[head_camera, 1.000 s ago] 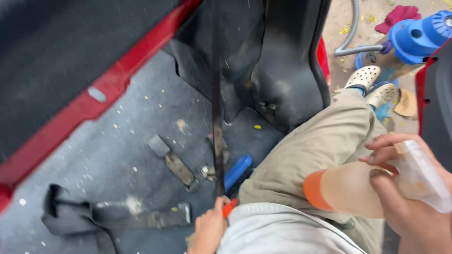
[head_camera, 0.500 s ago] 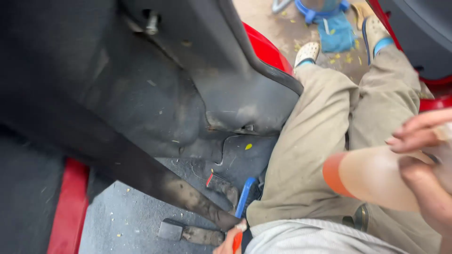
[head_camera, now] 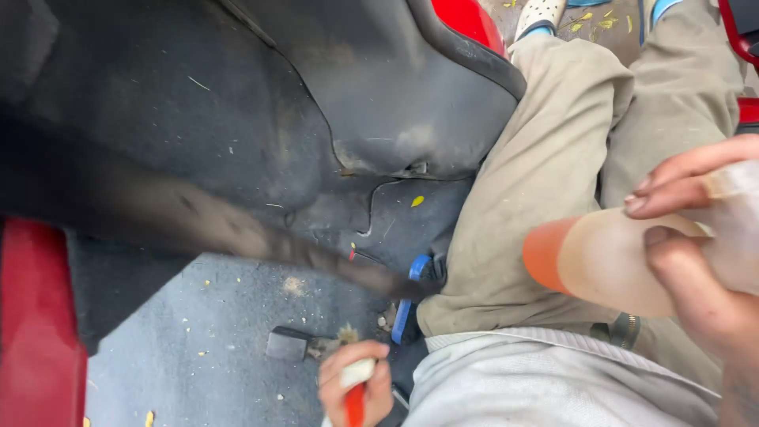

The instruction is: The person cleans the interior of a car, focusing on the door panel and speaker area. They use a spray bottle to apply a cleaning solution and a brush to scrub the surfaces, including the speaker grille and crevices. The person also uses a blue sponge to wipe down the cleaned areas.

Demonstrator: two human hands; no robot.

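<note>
Gripping a red-handled tool (head_camera: 355, 399) in the left hand (head_camera: 353, 381), fingers closed tight around the shaft, low over the grey carpeted floor (head_camera: 213, 332) of a vehicle. Wrapping the right hand (head_camera: 696, 261) around a translucent container (head_camera: 609, 261), fingers lying over the top and thumb pressing from below, holding it up above the lap of the beige trousers (head_camera: 545, 150).

Judging from this: working at the debris on the floor, tool held just beside a small metal buckle tab (head_camera: 286, 345) and a tuft of tan dirt, with yellow flecks (head_camera: 417, 201) scattered over the carpet. Calling, for any further stroke, for steering the tool clear of the blurred dark belt strap (head_camera: 237, 229) slanting across the floor and of the blue object (head_camera: 405, 304) wedged against the knee.

Pointing roughly up the picture with its pale end, the tool is running its long axis near upright in the view, red handle dropping off the bottom edge; working tip not showing clearly enough to tell. Lying close to level, the container is running its long axis left to right, orange end aiming left toward the footwell. Framing the scene at the left edge, a red body sill (head_camera: 35, 324).
</note>
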